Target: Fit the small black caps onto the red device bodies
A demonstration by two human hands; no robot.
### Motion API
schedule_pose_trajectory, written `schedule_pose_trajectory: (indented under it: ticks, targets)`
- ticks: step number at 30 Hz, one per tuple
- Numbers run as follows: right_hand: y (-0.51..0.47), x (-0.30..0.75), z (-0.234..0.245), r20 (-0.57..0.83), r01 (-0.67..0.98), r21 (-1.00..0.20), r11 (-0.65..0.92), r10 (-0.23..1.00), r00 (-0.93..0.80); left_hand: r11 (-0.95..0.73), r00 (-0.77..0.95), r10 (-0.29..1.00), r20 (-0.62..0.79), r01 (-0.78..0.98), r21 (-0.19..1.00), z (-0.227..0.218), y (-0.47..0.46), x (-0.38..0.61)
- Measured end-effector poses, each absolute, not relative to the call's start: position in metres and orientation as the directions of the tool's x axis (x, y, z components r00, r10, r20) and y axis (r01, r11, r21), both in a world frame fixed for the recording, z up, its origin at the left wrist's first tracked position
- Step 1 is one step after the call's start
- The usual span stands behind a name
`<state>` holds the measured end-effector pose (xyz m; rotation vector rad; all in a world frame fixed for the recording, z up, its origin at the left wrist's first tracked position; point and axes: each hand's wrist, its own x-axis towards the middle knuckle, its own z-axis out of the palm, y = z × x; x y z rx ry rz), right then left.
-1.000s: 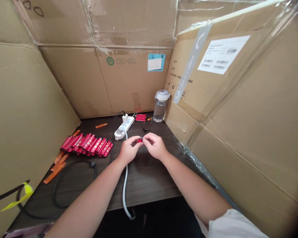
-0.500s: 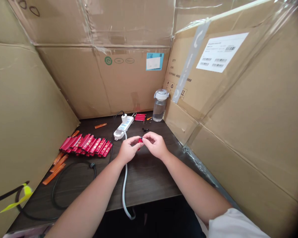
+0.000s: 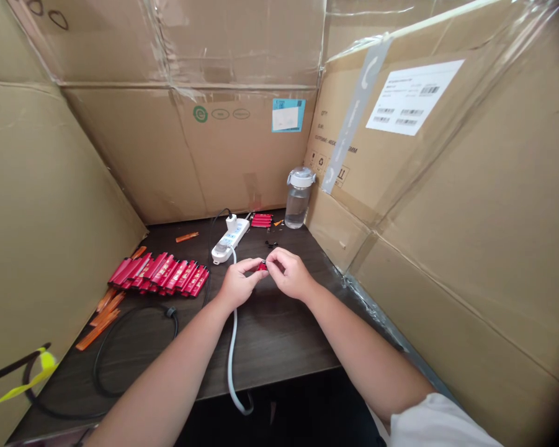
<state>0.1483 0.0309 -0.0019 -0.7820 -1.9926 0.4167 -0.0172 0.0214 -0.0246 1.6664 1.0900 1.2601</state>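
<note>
Both my hands meet over the middle of the dark desk (image 3: 279, 335). My left hand (image 3: 237, 282) and my right hand (image 3: 288, 273) pinch one small red piece (image 3: 262, 266) between their fingertips; most of it is hidden by the fingers. A row of several red flat sticks (image 3: 160, 273) lies to the left of my left hand. A smaller pile of red sticks (image 3: 262, 220) sits at the back of the desk.
A white power strip (image 3: 228, 239) with a white cable (image 3: 230, 354) runs toward me. A black cable (image 3: 121, 347) loops at left beside orange strips (image 3: 102, 316). A clear bottle (image 3: 298, 198) stands at the back right. Cardboard boxes (image 3: 447, 217) wall in the desk.
My hands stay together on the small red piece, with only slight finger shifts. The view has drifted a little.
</note>
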Motion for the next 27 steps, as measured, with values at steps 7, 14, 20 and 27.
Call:
schedule_pose_trajectory:
  ticks: [7, 14, 20, 27]
  targets:
    - [0.0307, 0.1476, -0.0027, 0.649, 0.357, -0.556, 0.751, 0.660, -0.379, -0.230, 0.138, 0.966, 0.217, 0.089, 0.969, -0.0256, 0.0210, -0.0160]
    - [0.0280, 0.1468, -0.0020, 0.654, 0.306, -0.612, 0.730, 0.684, -0.324, -0.122, 0.143, 0.981, 0.129, -0.058, 0.991, -0.0230, 0.0188, -0.0151]
    - [0.0256, 0.1503, 0.0015, 0.722, 0.260, -0.543, 0.798, 0.602, -0.341, -0.052, 0.162, 0.984, 0.077, -0.152, 0.987, -0.0182, 0.0157, -0.0142]
    - [0.0260, 0.1528, 0.0011, 0.760, 0.249, -0.488, 0.837, 0.547, -0.351, -0.066, 0.190, 0.977, 0.093, -0.144, 0.987, -0.0178, 0.0148, -0.0149]
